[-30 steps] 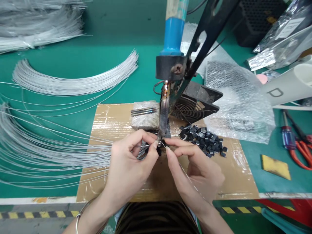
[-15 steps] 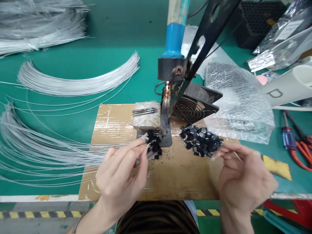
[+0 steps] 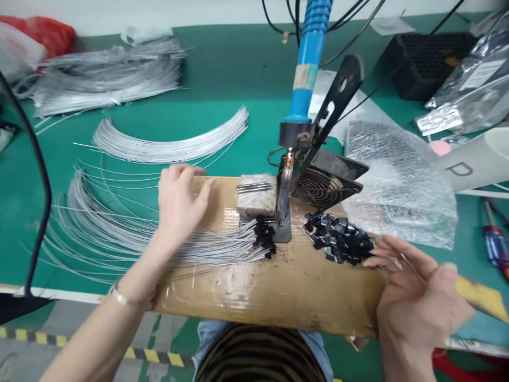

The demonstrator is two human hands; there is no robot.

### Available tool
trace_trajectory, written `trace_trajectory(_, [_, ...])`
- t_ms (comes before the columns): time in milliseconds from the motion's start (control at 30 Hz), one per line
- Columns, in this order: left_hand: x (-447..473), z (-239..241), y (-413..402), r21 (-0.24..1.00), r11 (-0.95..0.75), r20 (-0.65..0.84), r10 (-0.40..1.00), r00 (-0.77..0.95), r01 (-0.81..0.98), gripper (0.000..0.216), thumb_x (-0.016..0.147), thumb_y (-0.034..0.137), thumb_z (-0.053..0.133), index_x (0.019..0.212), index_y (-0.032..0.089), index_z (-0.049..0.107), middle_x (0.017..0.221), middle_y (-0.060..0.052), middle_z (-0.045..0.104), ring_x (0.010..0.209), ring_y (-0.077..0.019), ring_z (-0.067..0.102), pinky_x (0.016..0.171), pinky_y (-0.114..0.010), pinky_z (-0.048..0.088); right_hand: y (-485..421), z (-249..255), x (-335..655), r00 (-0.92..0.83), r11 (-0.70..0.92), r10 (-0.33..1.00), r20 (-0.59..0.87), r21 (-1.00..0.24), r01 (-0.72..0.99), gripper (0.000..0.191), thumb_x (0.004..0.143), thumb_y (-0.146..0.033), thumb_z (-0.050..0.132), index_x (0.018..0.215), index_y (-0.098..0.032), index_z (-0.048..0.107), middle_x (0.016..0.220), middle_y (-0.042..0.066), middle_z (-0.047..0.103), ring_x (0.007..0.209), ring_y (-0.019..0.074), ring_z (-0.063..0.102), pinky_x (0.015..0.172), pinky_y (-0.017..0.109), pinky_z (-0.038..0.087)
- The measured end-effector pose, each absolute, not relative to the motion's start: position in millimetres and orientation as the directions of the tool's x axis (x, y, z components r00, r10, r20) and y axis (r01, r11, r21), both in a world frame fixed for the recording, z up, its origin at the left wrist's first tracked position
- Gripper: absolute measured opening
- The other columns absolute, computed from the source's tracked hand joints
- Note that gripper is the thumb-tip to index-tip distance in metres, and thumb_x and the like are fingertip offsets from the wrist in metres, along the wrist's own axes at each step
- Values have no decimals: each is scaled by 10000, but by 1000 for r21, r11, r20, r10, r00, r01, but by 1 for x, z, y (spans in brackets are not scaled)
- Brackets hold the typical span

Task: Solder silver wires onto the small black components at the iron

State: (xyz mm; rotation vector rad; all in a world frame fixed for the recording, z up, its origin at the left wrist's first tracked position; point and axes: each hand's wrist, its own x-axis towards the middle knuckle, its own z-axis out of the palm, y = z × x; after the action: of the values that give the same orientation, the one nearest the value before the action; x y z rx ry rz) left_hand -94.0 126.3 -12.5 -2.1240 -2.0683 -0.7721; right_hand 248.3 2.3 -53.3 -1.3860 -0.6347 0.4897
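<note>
My left hand (image 3: 178, 204) hovers open, fingers spread, above the left part of the taped cardboard pad (image 3: 278, 289), just over a bundle of thin silver wires (image 3: 167, 246). The wires' right ends carry small black caps (image 3: 265, 236). My right hand (image 3: 417, 297) is open, palm up, at the pad's right edge, its fingertips next to a heap of small black parts (image 3: 340, 241). A thin wire seems to lie across its fingers; I cannot tell for sure. A blue-handled soldering iron (image 3: 300, 101) stands clamped in a black stand, tip down on the pad.
A second arc of silver wires (image 3: 170, 146) and a bagged bundle (image 3: 107, 79) lie on the green mat behind. A black fan (image 3: 318, 183), bubble wrap (image 3: 397, 180), foil bags (image 3: 469, 95), a white tube (image 3: 473, 156) and a red screwdriver (image 3: 497, 246) crowd the right. A grey block (image 3: 256, 199) holds pins.
Both hands left the iron's tip. The left hand released the capped wires, which now lie on the pad, and moved up-left, opening. The right hand swung out right and opened. The view tilted up.
</note>
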Motion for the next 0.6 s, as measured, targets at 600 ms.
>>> trace_trajectory(600, [-111,4,213,501,-9,149,986,-75,866,398,1009,366,680,1354,173,630,1356,-122,660,1142,-267,691,953,-487,608,8,-61,250,621,119,754,213,-975,189,563,1009,-606,562,930,-101,799,872,110,771,627,163,642,548,290,518])
